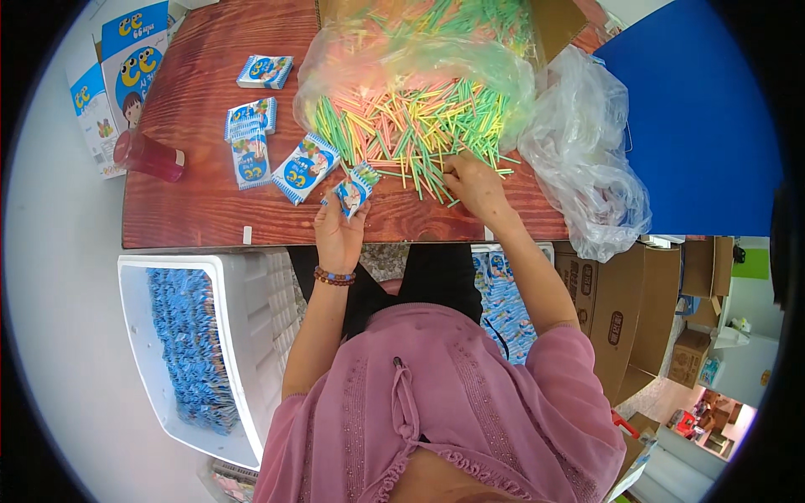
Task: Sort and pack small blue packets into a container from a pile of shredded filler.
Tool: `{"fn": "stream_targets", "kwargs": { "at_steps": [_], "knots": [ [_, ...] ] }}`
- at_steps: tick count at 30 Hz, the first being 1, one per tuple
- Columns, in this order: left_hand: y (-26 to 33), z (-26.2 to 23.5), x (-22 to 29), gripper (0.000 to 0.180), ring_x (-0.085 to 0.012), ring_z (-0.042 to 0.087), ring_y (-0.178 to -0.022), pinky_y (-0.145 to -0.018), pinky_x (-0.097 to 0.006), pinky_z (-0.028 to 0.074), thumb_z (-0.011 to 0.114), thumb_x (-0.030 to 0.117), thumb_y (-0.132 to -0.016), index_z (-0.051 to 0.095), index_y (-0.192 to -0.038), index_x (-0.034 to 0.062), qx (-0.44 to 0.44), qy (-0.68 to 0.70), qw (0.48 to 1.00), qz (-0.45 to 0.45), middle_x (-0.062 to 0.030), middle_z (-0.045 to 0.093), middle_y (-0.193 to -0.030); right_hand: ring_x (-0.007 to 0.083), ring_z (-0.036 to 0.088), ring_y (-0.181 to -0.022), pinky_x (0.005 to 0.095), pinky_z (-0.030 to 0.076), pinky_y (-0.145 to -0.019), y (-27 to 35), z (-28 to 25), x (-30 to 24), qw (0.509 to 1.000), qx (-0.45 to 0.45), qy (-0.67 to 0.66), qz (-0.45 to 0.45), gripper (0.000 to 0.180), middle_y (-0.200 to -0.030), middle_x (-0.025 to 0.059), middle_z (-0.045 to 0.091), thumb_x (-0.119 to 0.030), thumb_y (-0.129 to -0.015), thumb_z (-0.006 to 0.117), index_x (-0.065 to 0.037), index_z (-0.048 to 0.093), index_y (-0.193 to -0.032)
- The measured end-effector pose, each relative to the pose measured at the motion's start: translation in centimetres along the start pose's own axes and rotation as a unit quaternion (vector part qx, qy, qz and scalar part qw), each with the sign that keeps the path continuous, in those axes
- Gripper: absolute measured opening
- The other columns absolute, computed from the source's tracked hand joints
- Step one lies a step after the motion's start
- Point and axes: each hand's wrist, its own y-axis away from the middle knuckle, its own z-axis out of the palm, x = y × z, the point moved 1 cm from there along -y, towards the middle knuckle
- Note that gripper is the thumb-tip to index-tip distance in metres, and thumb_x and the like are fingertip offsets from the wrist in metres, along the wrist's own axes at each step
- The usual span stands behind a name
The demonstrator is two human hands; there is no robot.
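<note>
A small blue-and-white packet (353,194) is pinched upright between the thumb and fingers of my left hand (340,235), just above the table's near edge. To its right, my right hand (475,183) reaches to the near fringe of a heap of thin coloured sticks (411,121), in pink, yellow and green. Its fingers are closed on sticks there; how many they hold is hidden. The heap spills from a large clear plastic bag (360,59). Left of my left hand lies a bigger blue-and-white packet (305,168), with several similar packets (250,159) beyond it.
A pink-red cup (149,158) lies toward the left edge of the reddish wooden table (193,210), beside printed boxes (130,67). Crumpled clear plastic (591,159) hangs over the right edge. Below stand a white foam box (222,335) of packets and brown cartons (616,310).
</note>
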Motion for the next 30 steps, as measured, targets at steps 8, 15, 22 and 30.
{"fn": "stream_targets", "kwargs": {
  "at_steps": [8,15,22,30],
  "knots": [
    [0.0,-0.2,0.2,0.026,-0.0205,0.062,-0.104,-0.089,-0.037,0.051,0.050,0.023,-0.099,0.060,-0.110,0.0014,0.013,-0.008,1.000,0.000,-0.0092,0.064,-0.114,0.0390,0.063,-0.074,0.0455,0.052,-0.067,-1.8,0.3,-1.2,0.985,-0.108,0.130,-0.046,0.014,-0.080,0.0225,0.062,-0.009,-0.072,0.060,0.003,0.058,-0.080],
    [0.0,0.3,0.1,0.026,-0.0190,0.063,-0.089,-0.087,-0.037,0.050,0.052,0.026,-0.098,0.061,-0.105,0.0036,0.040,-0.028,0.999,-0.005,-0.0065,0.067,-0.105,0.0383,0.063,-0.073,0.0444,0.051,-0.067,-2.4,0.6,0.9,0.988,-0.152,0.005,-0.012,0.013,-0.075,0.0224,0.064,-0.009,-0.072,0.061,0.003,0.059,-0.076],
    [-0.1,0.3,0.1,0.025,-0.0196,0.062,-0.090,-0.086,-0.037,0.050,0.052,0.025,-0.098,0.061,-0.104,0.0032,0.053,-0.025,0.998,-0.008,-0.0071,0.067,-0.105,0.0290,0.061,-0.067,0.0373,0.048,-0.062,-2.4,1.6,0.5,0.992,-0.125,0.006,-0.023,0.012,-0.069,0.0156,0.061,-0.011,-0.073,0.063,0.000,0.059,-0.075],
    [-0.3,-0.6,-0.3,0.022,-0.0210,0.063,-0.102,-0.088,-0.038,0.052,0.052,0.020,-0.098,0.062,-0.108,0.0033,-0.005,0.019,0.999,-0.026,-0.0083,0.066,-0.112,0.0136,0.059,-0.056,0.0295,0.044,-0.050,-2.0,-0.3,2.2,0.977,-0.153,-0.143,0.030,0.016,-0.066,0.0087,0.062,-0.009,-0.080,0.066,-0.001,0.054,-0.071]
  ]
}}
